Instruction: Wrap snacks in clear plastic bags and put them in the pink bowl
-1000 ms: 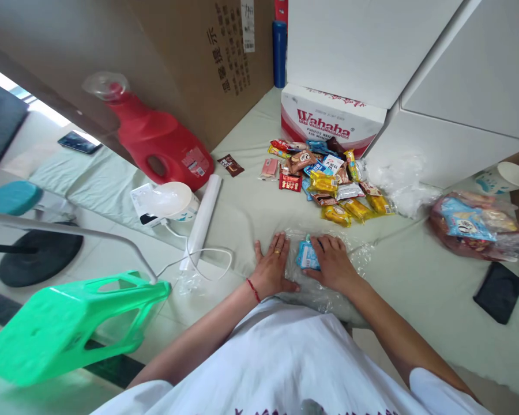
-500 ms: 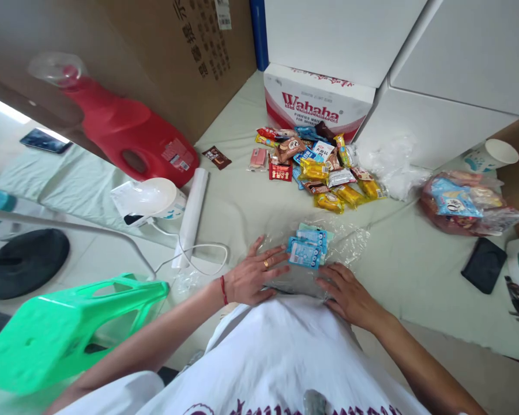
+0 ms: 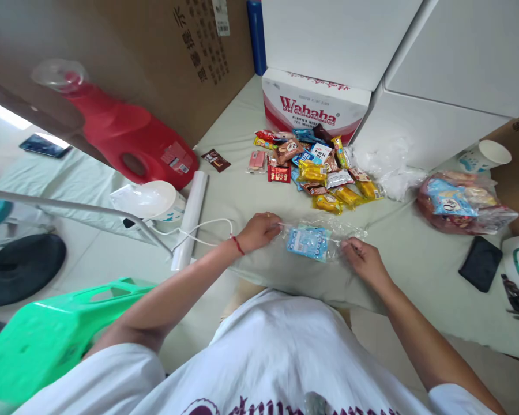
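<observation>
On the green cloth in front of me lie blue printed packets (image 3: 307, 242), with a sheet of clear plastic film (image 3: 334, 246) drawn over and around them. My left hand (image 3: 259, 231), wearing a red string bracelet, is closed and pinches the film's left edge. At the other side, my right hand (image 3: 365, 260) pinches the right edge between thumb and fingers. Between the two hands the film's near edge looks folded up across the packets. Whether it is a loose sheet or a bag, I cannot tell.
Beyond is a pile of wrapped snacks (image 3: 324, 167) before a Wahaba-like printed carton (image 3: 315, 104). To the left are a white roll (image 3: 190, 222), a cable, a paper cup (image 3: 166, 202) and a red jug (image 3: 134, 132). A filled bag (image 3: 458, 202) and a black wallet-like item (image 3: 480, 264) lie right.
Both hands went from lying spread on the film to pinching its edges. The near part of the film was lifted and folded away from me over the packets.
</observation>
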`<action>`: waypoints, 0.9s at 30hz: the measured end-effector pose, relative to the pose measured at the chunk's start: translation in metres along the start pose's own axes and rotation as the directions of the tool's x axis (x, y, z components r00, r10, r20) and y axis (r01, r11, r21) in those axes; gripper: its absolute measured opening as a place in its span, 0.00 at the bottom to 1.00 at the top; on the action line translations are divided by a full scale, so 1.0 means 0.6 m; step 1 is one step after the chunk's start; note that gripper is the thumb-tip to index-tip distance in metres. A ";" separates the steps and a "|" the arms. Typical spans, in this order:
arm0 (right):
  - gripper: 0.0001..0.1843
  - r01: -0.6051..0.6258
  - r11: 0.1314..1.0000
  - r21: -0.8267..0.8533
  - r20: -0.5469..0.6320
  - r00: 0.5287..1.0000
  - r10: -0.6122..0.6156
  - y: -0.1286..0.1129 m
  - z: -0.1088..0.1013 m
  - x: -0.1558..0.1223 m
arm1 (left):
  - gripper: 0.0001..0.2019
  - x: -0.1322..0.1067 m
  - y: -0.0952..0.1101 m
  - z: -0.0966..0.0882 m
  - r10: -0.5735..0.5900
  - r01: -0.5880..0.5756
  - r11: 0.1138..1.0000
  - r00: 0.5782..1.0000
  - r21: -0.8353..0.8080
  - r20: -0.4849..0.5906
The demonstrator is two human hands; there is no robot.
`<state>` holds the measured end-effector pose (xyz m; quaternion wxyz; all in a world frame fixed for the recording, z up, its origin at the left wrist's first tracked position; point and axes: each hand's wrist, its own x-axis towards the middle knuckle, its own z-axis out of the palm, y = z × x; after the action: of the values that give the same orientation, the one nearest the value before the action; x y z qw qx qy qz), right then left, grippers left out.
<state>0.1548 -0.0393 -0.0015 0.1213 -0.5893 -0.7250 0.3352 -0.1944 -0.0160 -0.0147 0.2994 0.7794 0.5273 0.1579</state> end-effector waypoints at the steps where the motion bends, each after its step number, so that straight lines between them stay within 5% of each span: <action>1: 0.22 -0.032 0.994 -0.109 0.012 0.999 0.033 0.003 -0.003 0.005 | 0.13 0.012 0.003 0.006 -0.052 0.053 0.997 0.998 0.047 -0.019; 5: 0.12 0.006 0.869 -0.494 -0.005 1.000 -0.010 -0.007 -0.028 0.028 | 0.11 0.032 0.015 0.036 -0.233 0.246 0.961 0.966 0.129 -0.108; 10: 0.26 0.378 0.796 -0.472 0.086 0.919 -0.385 -0.073 -0.041 0.114 | 0.31 0.023 0.028 0.054 -0.346 0.366 0.930 0.891 0.016 -0.293; 14: 0.23 0.550 0.685 -0.478 0.271 0.834 -0.481 -0.126 -0.009 0.204 | 0.38 0.024 0.028 0.061 -0.326 0.348 0.937 0.899 0.027 -0.292; 16: 0.14 0.564 0.672 -0.480 0.306 0.825 -0.475 -0.140 0.004 0.235 | 0.36 0.028 0.027 0.065 -0.309 0.338 0.939 0.907 0.057 -0.284; 21: 0.09 0.567 0.735 -0.372 0.285 0.823 -0.491 -0.146 0.006 0.258 | 0.24 0.035 0.026 0.069 -0.286 0.311 0.949 0.915 0.046 -0.284; 27: 0.13 0.361 0.821 -0.442 0.217 0.931 -0.293 -0.161 0.001 0.231 | 0.23 0.049 0.032 0.058 -0.281 0.281 0.959 0.931 -0.036 -0.233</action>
<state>0.0415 0.0822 0.0281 -0.0219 -0.4426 -0.8817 0.1621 -0.1493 -0.0044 -0.0318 0.2547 0.6713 0.6651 0.2054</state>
